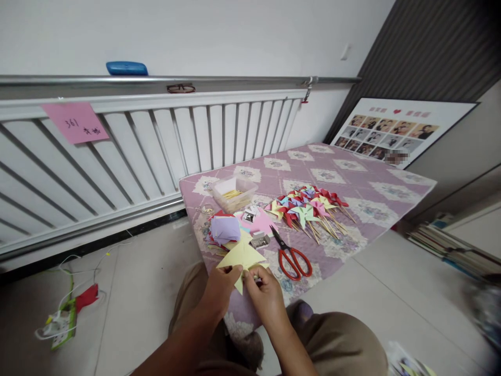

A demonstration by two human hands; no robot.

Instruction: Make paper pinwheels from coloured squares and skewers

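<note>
Near the table's front left corner, my left hand (226, 282) pinches a yellow piece of pinwheel paper (241, 257), cut into pointed flaps. My right hand (264, 284) is closed on the same paper from the other side, thumb close to its centre. Just beyond lies a stack of lilac paper (225, 230) with other colours under it. A small metal-looking box (260, 240) and pink paper (261, 221) are beside the stack. To the right rest scissors (294, 261) with red handles, blades pointing away. Whether a pin is between my fingers is too small to tell.
Several finished pinwheels on sticks (309, 209) lie heaped on the patterned tablecloth (332, 177). Behind the paper stands a clear plastic box (235, 192) holding thin sticks. A white radiator (235, 130) runs along the wall. A power strip (64, 326) with cables lies on the floor at left.
</note>
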